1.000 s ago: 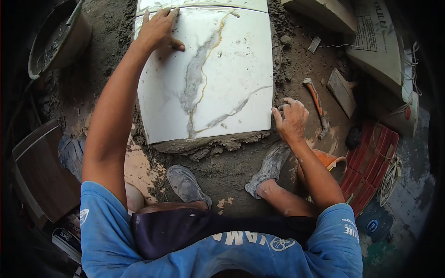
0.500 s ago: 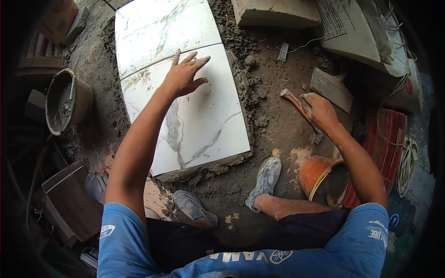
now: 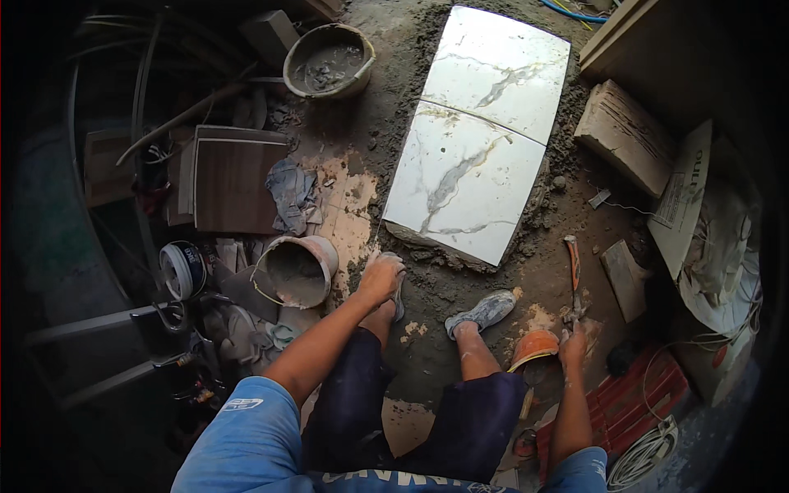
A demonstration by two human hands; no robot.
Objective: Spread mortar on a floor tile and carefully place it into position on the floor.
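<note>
My left hand (image 3: 381,277) is in front of my left shin and shoe, below the near-left corner of the tile slab. Its fingers are curled closed, and whatever they may hold is hidden. A hammer (image 3: 574,264) with an orange handle lies on the ground to the right of the slab, its head toward me. Just below that head is my right hand (image 3: 573,345), fingers closed, beside the orange bucket (image 3: 536,343). I cannot make out whether it touches the hammer. Two white grey-veined tiles (image 3: 464,177) lie end to end on a mortar bed.
A bucket of wet mortar (image 3: 329,62) stands far left of the tiles. Nearer is a pale bucket (image 3: 297,271) of grey mix. A wooden float (image 3: 625,281), a block (image 3: 629,135) and an opened carton (image 3: 686,205) lie to the right. Coiled cable (image 3: 645,453) rests at lower right.
My left hand has come off the tiles and back toward my left leg, its fingers now curled. My right hand has slid off the hammer's handle toward its head end. The view has turned left.
</note>
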